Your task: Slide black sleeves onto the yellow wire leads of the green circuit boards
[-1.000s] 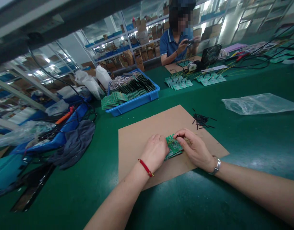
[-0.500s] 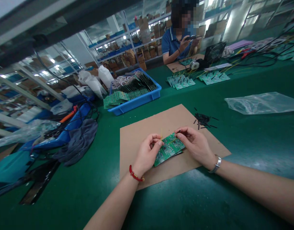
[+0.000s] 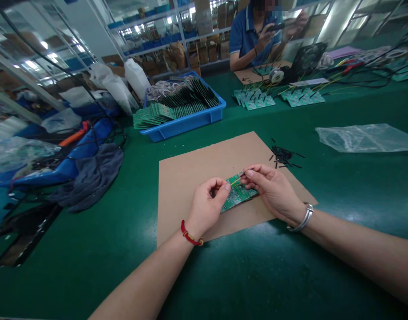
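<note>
A green circuit board point(image 3: 239, 195) lies on a brown cardboard sheet point(image 3: 182, 178), partly covered by both hands. Above it, thin yellow wire point(image 3: 236, 181) runs between my fingers. My left hand point(image 3: 207, 202) is closed in a pinch on the wire near the board's left side. Between thumb and forefinger, my right hand point(image 3: 269, 189) pinches a short black tube point(image 3: 246, 173) at the wire's other end. Whether the wire's tip is inside the tube is too small to tell. Several loose black tubes point(image 3: 283, 156) are heaped beyond my right hand.
A blue tray point(image 3: 187, 129) full of circuit boards stands at the back left. Wired boards point(image 3: 302, 97) lie at the back, near a co-worker point(image 3: 245, 38) holding a dark object. A clear plastic bag point(image 3: 366, 138) is at right, a dark cloth point(image 3: 90, 178) at left.
The yellow wire stood up beside my left fingers; now it stretches toward my right hand. My right hand's black tube has come to the wire's end. The view has tilted down slightly.
</note>
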`<state>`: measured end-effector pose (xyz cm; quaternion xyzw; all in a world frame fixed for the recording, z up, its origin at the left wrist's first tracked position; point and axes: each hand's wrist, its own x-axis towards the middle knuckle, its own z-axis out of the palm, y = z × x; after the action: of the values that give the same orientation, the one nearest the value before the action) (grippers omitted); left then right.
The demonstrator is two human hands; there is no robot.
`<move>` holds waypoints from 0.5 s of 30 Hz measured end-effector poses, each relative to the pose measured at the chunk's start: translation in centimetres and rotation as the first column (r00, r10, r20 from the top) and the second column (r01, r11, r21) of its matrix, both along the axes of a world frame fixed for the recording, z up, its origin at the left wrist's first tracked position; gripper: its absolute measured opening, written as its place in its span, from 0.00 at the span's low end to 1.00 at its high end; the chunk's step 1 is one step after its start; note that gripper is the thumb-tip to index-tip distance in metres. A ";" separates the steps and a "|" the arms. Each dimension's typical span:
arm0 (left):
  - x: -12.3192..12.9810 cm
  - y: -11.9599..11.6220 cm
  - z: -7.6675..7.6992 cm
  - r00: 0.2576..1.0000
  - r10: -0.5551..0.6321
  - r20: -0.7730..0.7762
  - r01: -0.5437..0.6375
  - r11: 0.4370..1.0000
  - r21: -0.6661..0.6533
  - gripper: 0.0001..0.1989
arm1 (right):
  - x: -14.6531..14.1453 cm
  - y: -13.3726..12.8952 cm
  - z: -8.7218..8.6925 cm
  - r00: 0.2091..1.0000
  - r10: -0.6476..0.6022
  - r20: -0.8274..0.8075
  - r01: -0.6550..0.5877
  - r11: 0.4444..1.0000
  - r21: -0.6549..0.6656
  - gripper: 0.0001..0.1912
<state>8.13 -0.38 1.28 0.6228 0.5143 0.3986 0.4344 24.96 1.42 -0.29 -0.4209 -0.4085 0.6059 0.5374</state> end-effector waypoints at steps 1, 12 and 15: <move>0.0 0.0 0.0 1.000 0.001 -0.005 -0.001 1.000 0.001 0.11 | 0.0 0.0 0.0 1.000 0.002 -0.007 -0.002 1.000 -0.003 0.11; 0.0 -0.2 0.1 1.000 0.002 -0.016 -0.001 0.999 0.037 0.11 | 0.1 -0.2 -0.1 1.000 0.011 -0.008 -0.011 1.000 -0.018 0.12; 0.0 -0.2 0.0 1.000 0.000 -0.015 0.001 0.999 0.043 0.11 | 0.0 -0.1 0.0 1.000 0.010 -0.009 -0.010 1.000 -0.019 0.12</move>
<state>8.09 -0.60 1.26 0.6350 0.5087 0.4048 0.4174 25.00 1.28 -0.34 -0.4211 -0.4026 0.6143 0.5323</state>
